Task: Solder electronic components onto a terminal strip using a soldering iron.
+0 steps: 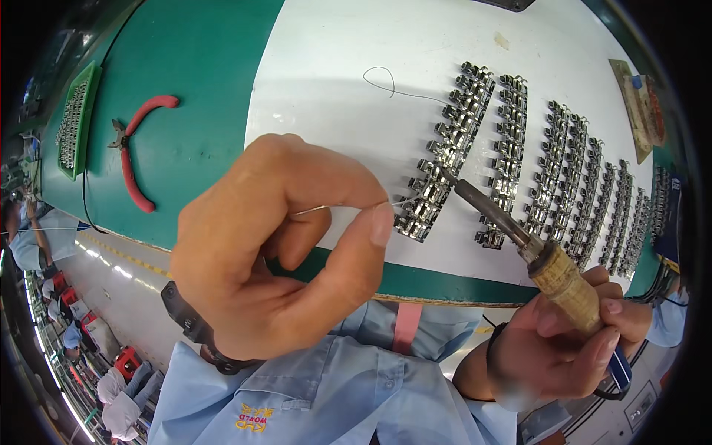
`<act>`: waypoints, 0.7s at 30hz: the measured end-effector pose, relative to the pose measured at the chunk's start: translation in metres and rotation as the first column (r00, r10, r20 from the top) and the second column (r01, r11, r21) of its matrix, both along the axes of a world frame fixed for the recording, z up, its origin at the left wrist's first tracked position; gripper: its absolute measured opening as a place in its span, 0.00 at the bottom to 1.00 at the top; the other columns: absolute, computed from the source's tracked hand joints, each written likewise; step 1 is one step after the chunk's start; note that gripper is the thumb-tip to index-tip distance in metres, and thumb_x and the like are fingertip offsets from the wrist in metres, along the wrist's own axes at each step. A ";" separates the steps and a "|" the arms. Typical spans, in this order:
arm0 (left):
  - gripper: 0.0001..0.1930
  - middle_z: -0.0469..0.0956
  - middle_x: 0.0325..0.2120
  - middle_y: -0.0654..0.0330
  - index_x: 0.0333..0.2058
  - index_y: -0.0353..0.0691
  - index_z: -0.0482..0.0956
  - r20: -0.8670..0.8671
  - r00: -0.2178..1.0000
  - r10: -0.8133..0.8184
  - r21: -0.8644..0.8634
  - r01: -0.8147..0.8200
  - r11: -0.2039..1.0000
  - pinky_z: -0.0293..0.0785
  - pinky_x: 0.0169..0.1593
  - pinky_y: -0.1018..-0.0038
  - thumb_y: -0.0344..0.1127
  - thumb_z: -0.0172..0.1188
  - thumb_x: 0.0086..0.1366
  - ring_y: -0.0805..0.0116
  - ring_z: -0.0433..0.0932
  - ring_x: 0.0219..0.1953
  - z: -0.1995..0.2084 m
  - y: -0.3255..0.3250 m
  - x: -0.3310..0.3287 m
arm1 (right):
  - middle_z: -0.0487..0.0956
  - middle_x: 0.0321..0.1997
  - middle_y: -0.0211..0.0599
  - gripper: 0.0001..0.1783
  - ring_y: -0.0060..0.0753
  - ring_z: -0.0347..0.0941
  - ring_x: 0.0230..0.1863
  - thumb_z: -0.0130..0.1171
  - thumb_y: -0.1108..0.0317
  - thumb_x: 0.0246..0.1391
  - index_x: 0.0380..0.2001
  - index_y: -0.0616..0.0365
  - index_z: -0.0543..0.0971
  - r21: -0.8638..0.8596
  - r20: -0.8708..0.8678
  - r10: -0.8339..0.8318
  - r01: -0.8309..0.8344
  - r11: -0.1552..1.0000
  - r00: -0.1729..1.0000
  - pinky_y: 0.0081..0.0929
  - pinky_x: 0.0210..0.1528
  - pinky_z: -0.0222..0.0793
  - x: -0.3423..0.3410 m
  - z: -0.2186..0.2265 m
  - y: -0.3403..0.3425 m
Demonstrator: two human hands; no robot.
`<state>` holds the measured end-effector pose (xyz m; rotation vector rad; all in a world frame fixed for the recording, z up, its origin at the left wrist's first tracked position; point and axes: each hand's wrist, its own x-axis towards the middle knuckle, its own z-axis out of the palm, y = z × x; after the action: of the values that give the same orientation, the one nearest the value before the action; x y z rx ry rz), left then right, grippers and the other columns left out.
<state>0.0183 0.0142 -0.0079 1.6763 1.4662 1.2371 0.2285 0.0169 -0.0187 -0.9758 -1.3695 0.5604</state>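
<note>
The left hand (278, 245) is raised above the near edge of the bench, thumb and forefinger pinched on a thin solder wire (348, 206). The free end of the wire runs rightward to the near end of the leftmost row of small metal parts (445, 152). The right hand (560, 337) is closed around the cork-wrapped handle of a soldering iron (512, 226), gripped like a pen. The iron's dark shaft slants up and to the left, and its tip meets the same row where the wire ends.

The metal parts lie in several slanted rows on a white sheet (334, 89) that covers the middle of the green bench top (193, 81). A loose curl of thin wire (386, 80) lies on the sheet, above the leftmost row. Red-handled cutters (137, 148) lie on the green surface, well left of the sheet, with a green tray (78, 122) of further parts just beyond them. A small wooden block (638, 107) rests at the far right edge of the sheet. The person's light blue sleeves (334, 386) fill the lower edge of the view.
</note>
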 end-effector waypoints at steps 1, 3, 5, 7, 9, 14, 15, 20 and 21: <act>0.05 0.60 0.13 0.72 0.29 0.31 0.73 0.004 1.000 0.001 -0.008 -0.001 1.000 0.47 0.24 0.82 0.23 0.59 0.55 0.85 0.52 0.18 0.000 0.000 0.000 | 0.59 0.11 0.29 0.14 0.20 0.55 0.15 0.39 0.61 0.58 0.33 0.64 0.63 0.006 0.039 -0.057 0.057 0.998 0.998 0.22 0.32 0.56 -0.001 0.000 0.000; 0.05 0.60 0.12 0.72 0.29 0.31 0.73 -0.004 1.000 0.010 -0.002 -0.010 1.000 0.47 0.24 0.82 0.23 0.59 0.54 0.85 0.52 0.18 0.000 0.000 0.000 | 0.60 0.09 0.29 0.14 0.20 0.57 0.15 0.39 0.61 0.58 0.33 0.64 0.63 0.018 0.094 -0.129 0.127 0.992 0.987 0.22 0.31 0.56 -0.003 0.000 0.001; 0.05 0.60 0.12 0.72 0.29 0.31 0.73 -0.006 1.000 0.015 -0.007 -0.015 1.000 0.46 0.24 0.82 0.23 0.60 0.54 0.85 0.52 0.18 0.000 0.000 0.000 | 0.62 0.09 0.30 0.15 0.20 0.58 0.15 0.39 0.60 0.58 0.33 0.64 0.63 0.014 0.101 -0.114 0.113 0.993 0.988 0.22 0.30 0.55 -0.003 0.000 0.002; 0.05 0.60 0.12 0.72 0.29 0.31 0.73 0.012 1.000 0.017 -0.011 -0.017 1.000 0.46 0.24 0.82 0.23 0.60 0.54 0.85 0.52 0.18 0.000 0.000 0.001 | 0.65 0.09 0.31 0.15 0.19 0.60 0.15 0.39 0.60 0.58 0.34 0.64 0.63 0.003 0.101 -0.063 0.063 0.998 0.993 0.22 0.29 0.55 -0.001 0.001 0.003; 0.05 0.60 0.12 0.73 0.29 0.31 0.73 0.004 1.000 0.029 -0.008 -0.029 1.000 0.46 0.24 0.82 0.23 0.60 0.54 0.85 0.52 0.18 -0.001 0.000 0.001 | 0.66 0.09 0.32 0.15 0.19 0.60 0.15 0.40 0.60 0.58 0.34 0.64 0.64 -0.003 0.114 -0.018 0.019 1.000 0.993 0.21 0.28 0.55 0.000 0.001 0.004; 0.05 0.59 0.12 0.73 0.29 0.31 0.73 -0.006 1.000 0.030 -0.019 -0.031 0.999 0.46 0.24 0.83 0.23 0.60 0.54 0.85 0.52 0.18 0.000 0.001 0.001 | 0.67 0.09 0.32 0.15 0.18 0.59 0.14 0.40 0.60 0.58 0.34 0.64 0.64 -0.020 0.111 -0.011 0.013 1.000 0.994 0.20 0.27 0.54 0.001 0.001 0.003; 0.04 0.59 0.12 0.73 0.29 0.31 0.73 -0.001 0.999 0.040 -0.030 -0.040 0.999 0.46 0.24 0.83 0.23 0.60 0.54 0.85 0.52 0.18 0.001 0.001 0.002 | 0.67 0.09 0.32 0.15 0.18 0.59 0.14 0.40 0.60 0.58 0.34 0.64 0.64 -0.010 0.111 -0.013 0.014 1.000 0.994 0.19 0.27 0.54 0.001 0.001 0.004; 0.04 0.59 0.13 0.73 0.29 0.31 0.74 -0.029 0.997 0.071 -0.076 -0.073 0.994 0.46 0.24 0.83 0.22 0.60 0.54 0.86 0.52 0.17 0.004 0.002 0.007 | 0.66 0.08 0.32 0.15 0.18 0.58 0.13 0.40 0.61 0.58 0.35 0.65 0.64 -0.017 0.103 -0.023 0.025 1.000 0.994 0.20 0.28 0.54 0.001 0.000 0.003; 0.04 0.59 0.13 0.73 0.29 0.31 0.74 -0.024 0.996 0.083 -0.092 -0.085 0.992 0.46 0.24 0.83 0.22 0.60 0.54 0.86 0.52 0.17 0.005 0.001 0.009 | 0.66 0.08 0.32 0.15 0.18 0.58 0.12 0.40 0.61 0.58 0.35 0.65 0.64 -0.010 0.106 -0.023 0.024 1.000 0.994 0.21 0.28 0.55 0.002 -0.001 0.003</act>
<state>0.0269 0.0154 -0.0030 1.5853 1.5964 1.1802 0.2304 0.0201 -0.0193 -1.0419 -1.4488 0.5052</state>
